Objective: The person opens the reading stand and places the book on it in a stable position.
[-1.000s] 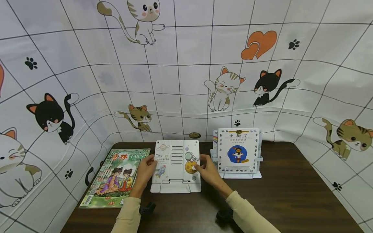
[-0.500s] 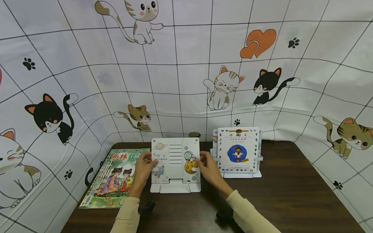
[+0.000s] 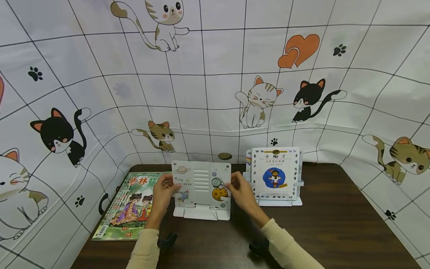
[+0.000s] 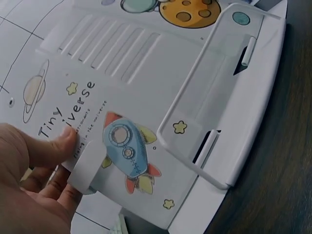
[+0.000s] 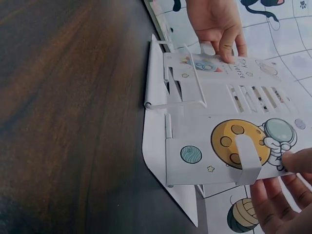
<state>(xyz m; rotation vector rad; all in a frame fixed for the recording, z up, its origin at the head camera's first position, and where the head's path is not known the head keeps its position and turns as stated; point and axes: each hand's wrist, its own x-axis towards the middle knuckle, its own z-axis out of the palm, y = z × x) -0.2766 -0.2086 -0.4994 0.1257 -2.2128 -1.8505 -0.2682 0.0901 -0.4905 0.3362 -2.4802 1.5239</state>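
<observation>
Centrally, near the far edge of the table [image 3: 322, 231], a white stand [image 3: 202, 192] is positioned about midway between the magazine and the second stand. Its panel [image 4: 144, 90] is pinched at the left edge by the left hand [image 3: 163, 194], thumb laid on the printed front just above a side clip [image 4: 87, 165], other fingers bent behind. The opposite edge is pinched likewise by the right hand [image 3: 245, 195], thumb at the astronaut print [image 5: 279, 145]. The panel is seen slanted up from the base [image 5: 155, 148]; a wire rest [image 4: 191, 73] projects in front. Whether a prop is engaged at the back cannot be told. For good work, the slant is best altered by both hands at one rate, so that no twist is put into the lower joint; the base should be left flat on the wood. Pressure is better applied above the clips, lest they be bent. Release is advised only once the panel's weight is felt to be borne. Room is limited: a magazine [image 3: 134, 209] is laid flat at the table's left edge, and a picture book [image 3: 273, 177] is propped on the second stand [image 3: 297, 203], near the right hand.
</observation>
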